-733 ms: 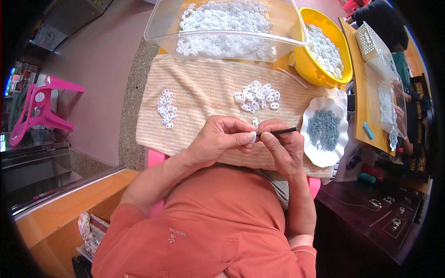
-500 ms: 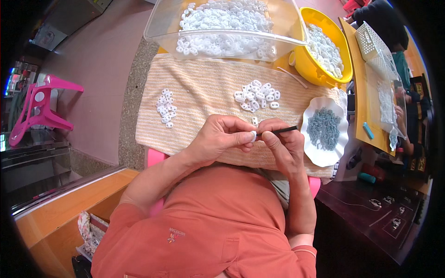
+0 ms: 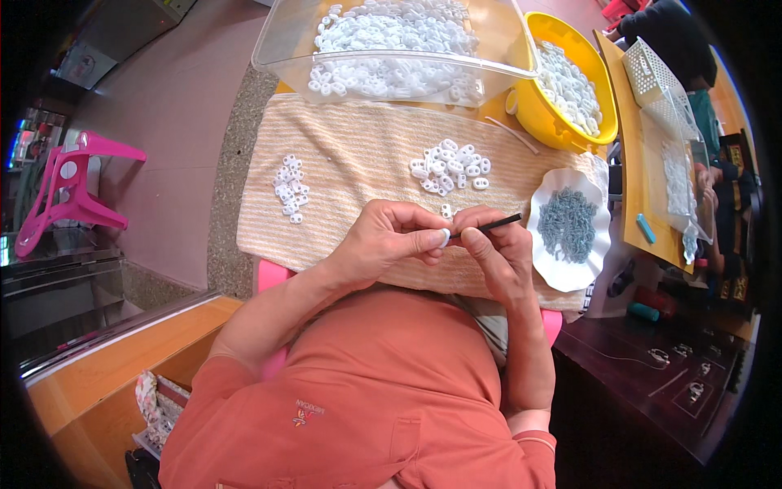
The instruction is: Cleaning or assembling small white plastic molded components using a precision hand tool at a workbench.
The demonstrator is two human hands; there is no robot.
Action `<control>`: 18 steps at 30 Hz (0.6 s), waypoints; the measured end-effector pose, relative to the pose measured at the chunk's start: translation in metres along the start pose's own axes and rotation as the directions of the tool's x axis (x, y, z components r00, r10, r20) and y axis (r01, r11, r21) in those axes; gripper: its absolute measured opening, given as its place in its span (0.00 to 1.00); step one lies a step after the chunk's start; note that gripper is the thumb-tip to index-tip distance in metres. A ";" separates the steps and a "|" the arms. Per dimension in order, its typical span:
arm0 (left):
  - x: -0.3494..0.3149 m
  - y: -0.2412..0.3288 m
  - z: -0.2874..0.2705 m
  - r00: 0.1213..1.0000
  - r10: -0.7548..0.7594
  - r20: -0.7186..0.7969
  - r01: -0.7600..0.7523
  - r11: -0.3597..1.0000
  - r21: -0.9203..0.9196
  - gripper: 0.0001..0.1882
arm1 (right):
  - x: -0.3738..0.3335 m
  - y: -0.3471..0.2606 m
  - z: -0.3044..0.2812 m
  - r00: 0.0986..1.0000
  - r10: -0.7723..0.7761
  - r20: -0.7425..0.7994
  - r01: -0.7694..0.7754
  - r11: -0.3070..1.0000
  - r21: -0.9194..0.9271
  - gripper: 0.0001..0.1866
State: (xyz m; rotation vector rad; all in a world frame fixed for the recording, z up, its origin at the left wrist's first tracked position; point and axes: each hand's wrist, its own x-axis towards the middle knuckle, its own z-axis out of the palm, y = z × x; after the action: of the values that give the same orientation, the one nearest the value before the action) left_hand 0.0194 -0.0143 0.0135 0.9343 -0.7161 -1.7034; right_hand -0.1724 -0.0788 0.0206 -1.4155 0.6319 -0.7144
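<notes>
White piece point(image 3: 445, 237) is in the left hand point(image 3: 379, 244), near the front of the towel. I read that grip as narrow: thumb and fingertips pinched on the piece, mostly covering it. Right hand point(image 3: 503, 254) has a narrow grip too, thumb and fingers closed on a slim black rod point(image 3: 502, 222). Rod's outer end points right and slightly away from the body; its inner end is at the white piece. From here I can't tell whether it goes into it.

One loose white piece point(image 3: 446, 210) lies just beyond the fingers, with a pile of two-holed white pieces point(image 3: 450, 167) farther out. Second, narrower white pile point(image 3: 291, 191) sits well left. All on the striped towel point(image 3: 346, 147) over the worktop point(image 3: 489, 114).

At the far edge I've got a clear tub point(image 3: 281, 53) full of white pieces, and right beside it a yellow basin point(image 3: 531, 114) with more. Scalloped white dish point(image 3: 568, 282) is near the right hand, holding grey-blue bits point(image 3: 568, 224). Thin pale strip point(image 3: 515, 136) lies below the basin.
</notes>
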 end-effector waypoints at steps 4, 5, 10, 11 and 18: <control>0.000 0.000 -0.001 1.000 -0.014 -0.013 0.014 1.000 -0.003 0.10 | -0.001 0.000 0.005 0.999 0.011 -0.043 -0.010 1.000 0.027 0.06; 0.000 -0.001 -0.001 1.000 -0.013 -0.013 0.013 1.000 -0.004 0.10 | -0.001 0.000 0.006 0.998 0.011 -0.064 -0.010 1.000 0.022 0.06; 0.001 -0.002 -0.002 1.000 -0.018 -0.020 0.018 1.000 -0.002 0.11 | 0.000 0.001 0.007 0.999 -0.042 -0.034 0.038 0.995 -0.092 0.05; 0.001 -0.002 -0.002 1.000 -0.019 -0.020 0.019 1.000 -0.003 0.11 | 0.001 0.001 0.008 0.999 -0.028 -0.044 0.024 0.997 -0.075 0.04; 0.001 0.000 -0.002 0.999 -0.029 -0.031 0.029 1.000 -0.003 0.09 | 0.002 -0.001 0.003 0.993 0.115 0.013 -0.115 0.993 -0.006 0.03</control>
State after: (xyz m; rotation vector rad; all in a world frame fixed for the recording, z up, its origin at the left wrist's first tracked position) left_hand 0.0210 -0.0153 0.0117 0.9720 -0.6825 -1.7112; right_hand -0.1687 -0.0781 0.0221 -1.3761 0.7002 -0.6122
